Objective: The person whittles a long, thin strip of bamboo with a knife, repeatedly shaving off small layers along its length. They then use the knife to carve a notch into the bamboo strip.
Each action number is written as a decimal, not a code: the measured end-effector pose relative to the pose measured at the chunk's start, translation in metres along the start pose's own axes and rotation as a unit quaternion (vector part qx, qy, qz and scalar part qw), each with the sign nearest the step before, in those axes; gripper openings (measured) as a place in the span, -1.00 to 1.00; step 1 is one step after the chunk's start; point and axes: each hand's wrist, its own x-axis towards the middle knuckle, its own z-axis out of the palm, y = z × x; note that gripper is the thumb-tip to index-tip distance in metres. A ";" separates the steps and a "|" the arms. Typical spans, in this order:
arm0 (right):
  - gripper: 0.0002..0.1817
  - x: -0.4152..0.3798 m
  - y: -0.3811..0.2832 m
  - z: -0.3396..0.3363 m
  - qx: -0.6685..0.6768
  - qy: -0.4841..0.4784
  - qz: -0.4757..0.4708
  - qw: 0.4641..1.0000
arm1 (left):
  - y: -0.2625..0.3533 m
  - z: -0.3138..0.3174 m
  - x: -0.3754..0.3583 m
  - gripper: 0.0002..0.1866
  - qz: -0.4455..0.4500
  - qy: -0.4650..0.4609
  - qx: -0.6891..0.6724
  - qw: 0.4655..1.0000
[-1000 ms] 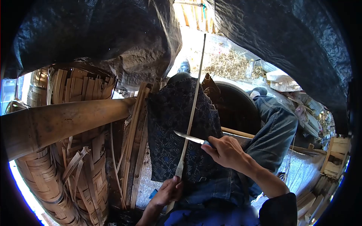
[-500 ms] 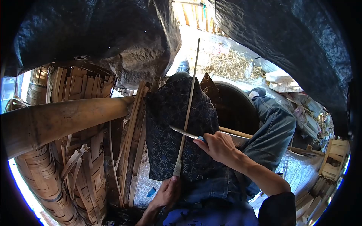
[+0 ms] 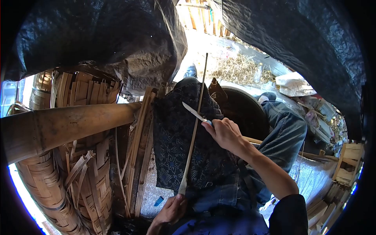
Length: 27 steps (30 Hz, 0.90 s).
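Observation:
My left hand [image 3: 172, 208] is closed on the near end of a long thin bamboo strip [image 3: 192, 147], which runs away from me over my lap. In my right hand [image 3: 226, 133] is a knife [image 3: 192, 111] with a light blue handle, its blade pointing to the upper left and lying across the strip. Contact between blade and strip is hard to judge. Under both lies a dark patterned cloth [image 3: 172, 156] spread over my leg. The near end of the strip looks paler and wider than the rest.
A thick bamboo pole [image 3: 78, 124] juts in from the left above woven bamboo baskets [image 3: 47, 184]. Upright slats [image 3: 137, 156] stand beside the cloth. A dark round tub [image 3: 243, 109] sits between my legs. Black plastic sheeting [image 3: 297, 43] hangs overhead. A small blue piece [image 3: 158, 201] lies near my left hand.
My right hand and the knife have moved farther along the strip, away from me. My left hand has drawn the strip slightly toward me.

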 end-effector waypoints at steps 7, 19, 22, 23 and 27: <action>-0.39 0.028 0.022 -0.002 -0.007 0.014 -0.026 1.000 | -0.031 -0.010 -0.032 -0.64 -0.059 0.103 -0.070 0.990; -0.62 0.136 0.150 -0.036 0.026 -0.031 0.288 0.957 | -0.020 -0.006 -0.056 -0.70 -0.106 0.162 -0.060 0.979; -0.56 0.083 0.124 -0.033 -0.029 0.066 0.064 0.995 | -0.018 -0.005 -0.053 -0.71 -0.090 0.176 -0.060 0.978; -0.57 0.059 0.109 -0.031 0.017 0.107 0.016 0.994 | -0.017 -0.007 -0.052 -0.71 -0.084 0.176 -0.057 0.979; -0.59 -0.021 0.041 -0.040 0.216 -0.025 -0.011 0.976 | -0.022 -0.045 -0.042 -0.74 -0.100 0.099 -0.029 0.990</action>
